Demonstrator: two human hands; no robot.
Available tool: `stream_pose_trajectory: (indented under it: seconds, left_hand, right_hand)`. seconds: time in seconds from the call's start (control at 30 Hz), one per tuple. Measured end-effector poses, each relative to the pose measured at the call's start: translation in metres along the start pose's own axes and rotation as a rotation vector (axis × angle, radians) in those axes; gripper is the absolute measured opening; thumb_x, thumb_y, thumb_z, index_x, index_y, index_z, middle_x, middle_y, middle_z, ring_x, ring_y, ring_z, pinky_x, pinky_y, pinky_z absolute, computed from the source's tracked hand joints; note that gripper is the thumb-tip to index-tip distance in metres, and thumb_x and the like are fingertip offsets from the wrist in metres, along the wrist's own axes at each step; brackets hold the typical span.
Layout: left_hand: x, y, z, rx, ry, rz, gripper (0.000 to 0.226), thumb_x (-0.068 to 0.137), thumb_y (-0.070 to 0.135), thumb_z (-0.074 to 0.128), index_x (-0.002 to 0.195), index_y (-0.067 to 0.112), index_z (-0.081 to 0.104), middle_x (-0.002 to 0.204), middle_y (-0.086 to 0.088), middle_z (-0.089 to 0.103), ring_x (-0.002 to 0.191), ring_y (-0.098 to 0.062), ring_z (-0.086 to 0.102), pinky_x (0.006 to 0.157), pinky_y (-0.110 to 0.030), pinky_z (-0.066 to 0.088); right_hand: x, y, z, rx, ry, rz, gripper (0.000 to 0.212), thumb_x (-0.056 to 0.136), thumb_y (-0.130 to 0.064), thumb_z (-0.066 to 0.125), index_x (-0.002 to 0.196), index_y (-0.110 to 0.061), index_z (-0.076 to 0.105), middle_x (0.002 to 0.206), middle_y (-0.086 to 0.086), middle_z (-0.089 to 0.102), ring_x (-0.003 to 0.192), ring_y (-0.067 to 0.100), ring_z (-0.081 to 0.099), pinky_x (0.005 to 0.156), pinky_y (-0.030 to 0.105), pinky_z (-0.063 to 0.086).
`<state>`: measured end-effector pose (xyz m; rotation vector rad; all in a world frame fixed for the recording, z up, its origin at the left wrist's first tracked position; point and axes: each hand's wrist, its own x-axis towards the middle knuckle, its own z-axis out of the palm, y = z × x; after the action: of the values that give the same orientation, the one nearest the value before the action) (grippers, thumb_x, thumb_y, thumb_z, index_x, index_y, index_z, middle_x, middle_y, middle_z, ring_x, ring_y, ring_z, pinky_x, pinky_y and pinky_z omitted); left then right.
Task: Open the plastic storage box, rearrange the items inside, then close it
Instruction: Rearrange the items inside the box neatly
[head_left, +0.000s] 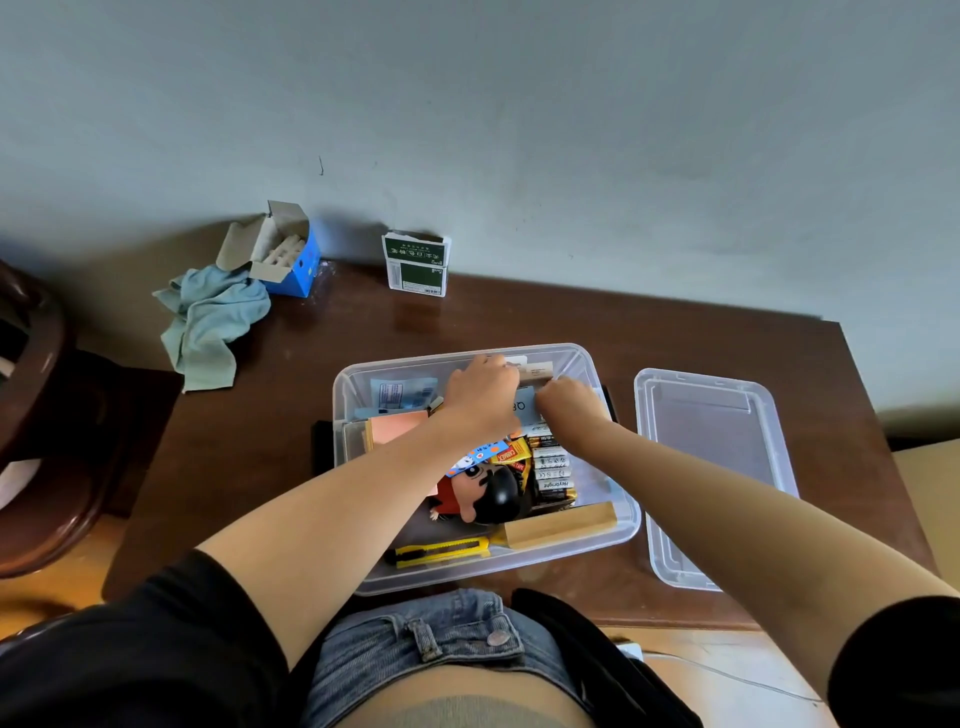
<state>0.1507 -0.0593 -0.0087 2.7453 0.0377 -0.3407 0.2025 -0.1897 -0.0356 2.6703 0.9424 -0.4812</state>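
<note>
Clear plastic storage box sits open at the near centre of the brown table; its lid lies just to the right; contents, near to far: yellow utility knife and wooden block, cartoon figurine, batteries, pink sticky notes, blue packet; left hand and right hand, fingers curled downward, rest on cards at the box's far end; grip cannot be told; far left, blue carton holds white sticks.

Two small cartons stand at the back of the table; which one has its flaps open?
The blue carton on the left, beside the crumpled cloth: its grey flaps stand open, showing pale sticks inside. The green-and-white carton to its right shows no raised flaps.
</note>
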Motion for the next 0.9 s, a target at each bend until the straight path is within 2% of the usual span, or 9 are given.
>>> stream_pose_trajectory:
  seconds: [0.1,0.23,0.37,0.47,0.6,0.73,0.8,0.87,0.9]
  left_hand:
    - [-0.001,-0.001,-0.001,-0.023,-0.006,-0.002,0.034,0.079,0.025,0.066,0.110,0.014,0.057,0.113,-0.004,0.051,0.111,-0.023,0.044,0.079,-0.034,0.035]
    - [-0.002,0.000,-0.002,-0.016,-0.009,-0.008,0.035,0.079,0.024,0.065,0.112,0.014,0.058,0.114,-0.004,0.051,0.113,-0.023,0.044,0.081,-0.035,0.036]
    - [-0.003,-0.001,-0.002,-0.009,-0.012,-0.013,0.036,0.080,0.025,0.064,0.114,0.013,0.058,0.116,-0.004,0.050,0.114,-0.024,0.044,0.081,-0.035,0.037]
    - [-0.003,-0.001,-0.001,-0.012,-0.009,-0.013,0.036,0.080,0.025,0.064,0.114,0.013,0.058,0.115,-0.004,0.050,0.113,-0.024,0.044,0.080,-0.035,0.037]
    - [-0.002,-0.001,-0.001,-0.033,-0.013,-0.012,0.033,0.080,0.024,0.064,0.111,0.013,0.059,0.114,-0.004,0.050,0.113,-0.025,0.043,0.079,-0.035,0.035]
    - [-0.001,-0.002,0.000,-0.043,-0.022,-0.007,0.029,0.080,0.026,0.066,0.105,0.014,0.061,0.111,-0.005,0.050,0.112,-0.025,0.044,0.077,-0.034,0.034]
    - [-0.001,-0.003,0.001,-0.030,-0.024,-0.006,0.030,0.081,0.026,0.066,0.107,0.013,0.061,0.113,-0.005,0.051,0.112,-0.025,0.044,0.078,-0.035,0.036]
    - [-0.001,-0.003,0.002,-0.008,-0.018,0.003,0.031,0.081,0.026,0.066,0.109,0.012,0.061,0.114,-0.005,0.051,0.112,-0.024,0.044,0.079,-0.036,0.038]
    - [-0.001,-0.003,0.002,0.002,-0.013,0.009,0.032,0.081,0.025,0.066,0.110,0.012,0.061,0.115,-0.005,0.051,0.112,-0.024,0.044,0.078,-0.036,0.038]
  right_hand:
    - [-0.001,-0.004,0.004,0.151,0.005,0.047,0.024,0.086,0.007,0.049,0.106,0.000,0.060,0.104,0.015,0.064,0.091,0.030,0.063,0.067,0.030,0.046]
    - [-0.006,-0.007,0.016,0.343,0.048,0.082,0.031,0.083,0.009,0.051,0.112,-0.001,0.053,0.116,0.014,0.056,0.093,0.033,0.061,0.070,0.035,0.050]
    - [-0.008,-0.011,0.025,0.351,0.165,0.079,0.033,0.079,0.015,0.052,0.108,-0.001,0.053,0.113,0.014,0.055,0.097,0.028,0.056,0.076,0.035,0.049]
    - [-0.008,-0.013,0.027,0.324,0.186,0.094,0.035,0.078,0.016,0.053,0.108,-0.001,0.051,0.112,0.013,0.054,0.095,0.029,0.056,0.072,0.034,0.047]
    - [-0.009,-0.015,0.013,0.262,0.057,0.170,0.031,0.084,0.013,0.049,0.111,-0.001,0.052,0.113,0.014,0.056,0.092,0.031,0.063,0.072,0.034,0.051]
    - [-0.014,-0.007,0.005,0.124,-0.249,0.063,0.026,0.087,0.006,0.048,0.110,-0.003,0.055,0.114,0.015,0.059,0.097,0.025,0.059,0.073,0.029,0.046]
    - [-0.023,-0.009,0.018,0.175,-0.378,0.021,0.037,0.086,0.006,0.049,0.124,0.003,0.046,0.131,0.019,0.047,0.111,0.027,0.053,0.089,0.030,0.045]
    - [-0.034,-0.014,0.035,0.245,-0.405,0.031,0.068,0.085,0.005,0.050,0.145,0.007,0.016,0.153,0.021,0.018,0.138,0.032,0.027,0.110,0.033,0.031]
    - [-0.038,-0.016,0.040,0.257,-0.404,0.044,0.079,0.085,0.004,0.051,0.148,0.005,0.002,0.157,0.019,0.003,0.144,0.031,0.011,0.116,0.035,0.022]
